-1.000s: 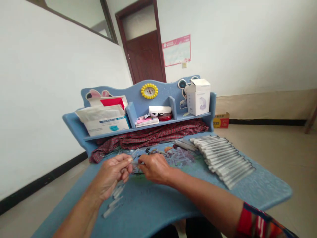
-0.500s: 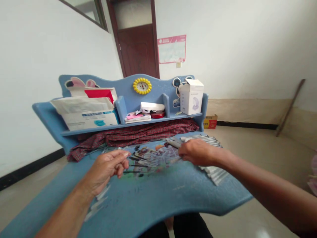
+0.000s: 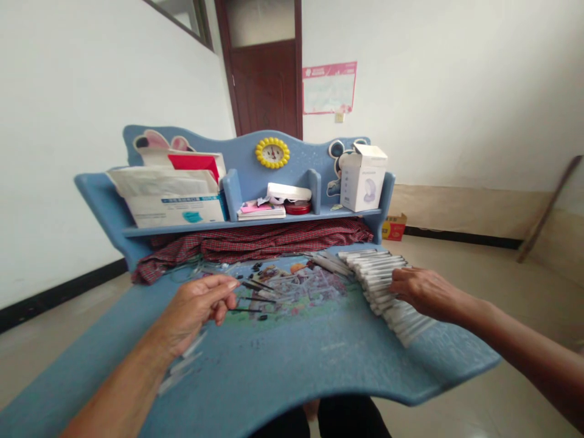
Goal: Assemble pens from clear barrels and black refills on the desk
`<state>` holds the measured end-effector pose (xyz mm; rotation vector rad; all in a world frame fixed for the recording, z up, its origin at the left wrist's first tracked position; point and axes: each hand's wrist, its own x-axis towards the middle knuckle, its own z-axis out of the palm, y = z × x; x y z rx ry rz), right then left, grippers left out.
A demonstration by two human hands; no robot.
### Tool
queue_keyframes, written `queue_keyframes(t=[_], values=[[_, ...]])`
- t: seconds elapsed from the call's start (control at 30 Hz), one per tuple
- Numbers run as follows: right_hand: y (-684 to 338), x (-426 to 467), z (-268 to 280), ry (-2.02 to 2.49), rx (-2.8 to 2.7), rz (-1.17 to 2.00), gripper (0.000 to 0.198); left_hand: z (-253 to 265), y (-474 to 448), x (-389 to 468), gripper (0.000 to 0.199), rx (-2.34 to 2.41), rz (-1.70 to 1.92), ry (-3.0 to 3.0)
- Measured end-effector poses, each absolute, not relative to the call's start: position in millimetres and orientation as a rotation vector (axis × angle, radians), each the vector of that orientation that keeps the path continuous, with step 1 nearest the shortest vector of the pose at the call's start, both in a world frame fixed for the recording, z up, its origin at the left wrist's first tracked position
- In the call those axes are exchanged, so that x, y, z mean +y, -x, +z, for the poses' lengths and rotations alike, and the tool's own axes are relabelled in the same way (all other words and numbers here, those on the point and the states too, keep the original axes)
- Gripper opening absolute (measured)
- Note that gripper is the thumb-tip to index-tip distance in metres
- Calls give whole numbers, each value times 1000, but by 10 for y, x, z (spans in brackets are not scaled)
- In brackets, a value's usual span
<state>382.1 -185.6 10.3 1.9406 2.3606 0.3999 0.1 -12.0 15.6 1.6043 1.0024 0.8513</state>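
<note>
My left hand (image 3: pixel 201 310) hovers over the left part of the blue table, thumb and forefinger pinched together; what is between them, if anything, is too small to make out. Just right of its fingertips lie several thin black pen parts (image 3: pixel 258 298) and small black caps (image 3: pixel 257 267). My right hand (image 3: pixel 422 293) is at the right, its fingers closed on a white pen at the pile of white pens (image 3: pixel 376 277), and the hand covers most of that pen. Grey-white tubes (image 3: pixel 329 263) lie bunched left of the pile. More pale tubes (image 3: pixel 180 368) lie beside my left wrist.
A blue shelf (image 3: pixel 182 229) runs along the table's back, bearing a mask box (image 3: pixel 177 210), a white carton (image 3: pixel 364 181) and a red tin (image 3: pixel 297 208). Checked cloth (image 3: pixel 255 240) is bunched below it. The table's front edge (image 3: pixel 347 394) curves inward.
My right hand has moved right, from beside the grey-white tubes to the pile of white pens. My left hand keeps its pinch in nearly the same place. The view has shifted slightly.
</note>
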Motion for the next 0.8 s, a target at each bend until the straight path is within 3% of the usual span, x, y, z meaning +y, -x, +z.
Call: queue_keyframes(t=[0.37, 0.6, 0.8], values=[[-3541, -1725, 251, -2066, 2282, 415, 25, 191, -11, -183, 22, 988, 865, -1589], [-2870, -830, 425, -2171, 2205, 326, 25, 191, 42, -185, 22, 996, 897, -1581], [-2699, -62, 160, -2316, 2067, 143, 44, 173, 86, -199, 22, 976, 913, -1589]])
